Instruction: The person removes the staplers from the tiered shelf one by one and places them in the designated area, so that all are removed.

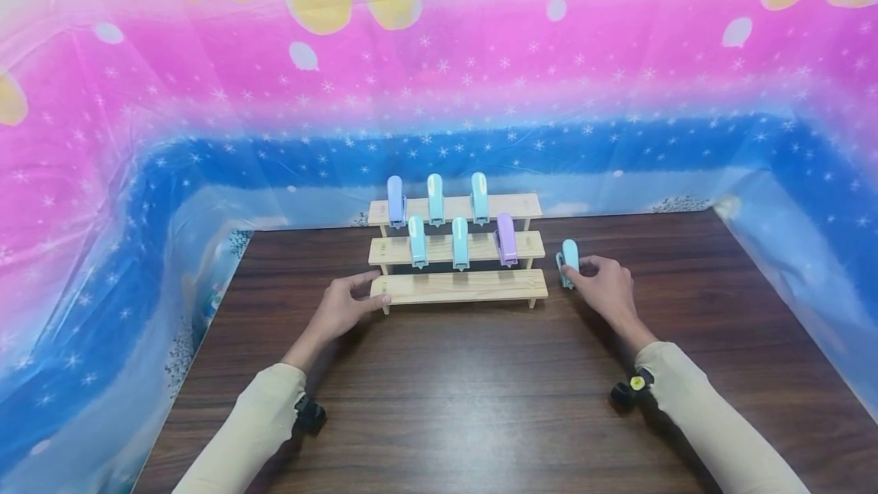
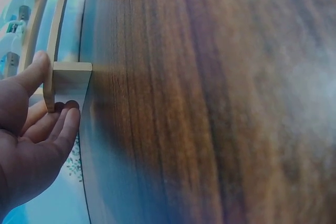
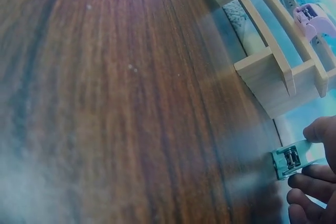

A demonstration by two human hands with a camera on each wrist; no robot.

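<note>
A three-step wooden stand (image 1: 458,292) is in the middle of the head view. My left hand (image 1: 346,302) holds the left end of its lowest step, thumb on top and fingers around the edge in the left wrist view. To the right of the stand, my right hand (image 1: 607,288) pinches a mint-green stapler (image 1: 569,261) between thumb and fingers. The right wrist view shows this stapler's (image 3: 287,160) front end close to the tabletop. On the middle step stand two mint staplers (image 1: 460,242) and a purple stapler (image 1: 506,238). The lowest step is bare.
Along the top step stand a periwinkle-blue stapler (image 1: 395,201) and two more mint staplers (image 1: 479,197). Under everything lies a dark wood-grain table (image 1: 453,402). Behind and beside it hangs a pink and blue patterned cloth (image 1: 439,82).
</note>
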